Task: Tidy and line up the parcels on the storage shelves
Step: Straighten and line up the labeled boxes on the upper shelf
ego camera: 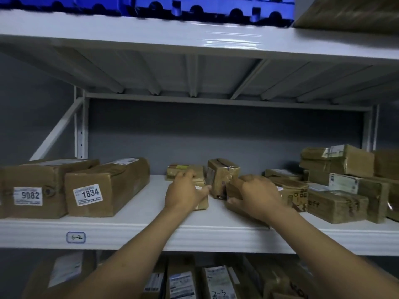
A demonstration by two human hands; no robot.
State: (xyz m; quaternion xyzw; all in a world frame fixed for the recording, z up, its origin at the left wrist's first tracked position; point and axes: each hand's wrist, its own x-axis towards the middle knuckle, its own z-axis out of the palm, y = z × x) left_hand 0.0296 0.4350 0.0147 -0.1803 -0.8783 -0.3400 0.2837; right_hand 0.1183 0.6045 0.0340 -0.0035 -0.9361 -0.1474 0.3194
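Note:
Brown taped cardboard parcels lie on a white shelf [133, 231] marked 6-2. My left hand [184, 192] grips a small parcel [203, 202] at the shelf's middle, fingers over its top and thumb along its side. My right hand [257, 194] curls round a low parcel [233, 189] just to the right. Between and behind the hands a small parcel [222, 178] stands tilted. A flat one [183, 169] lies behind my left hand.
Two large parcels labelled 9082 [32, 188] and 1834 [103, 186] sit at the left. A jumbled stack of parcels [341, 186] fills the right side. More parcels [216, 279] sit on the shelf below. Blue crates [194, 7] stand on the shelf above.

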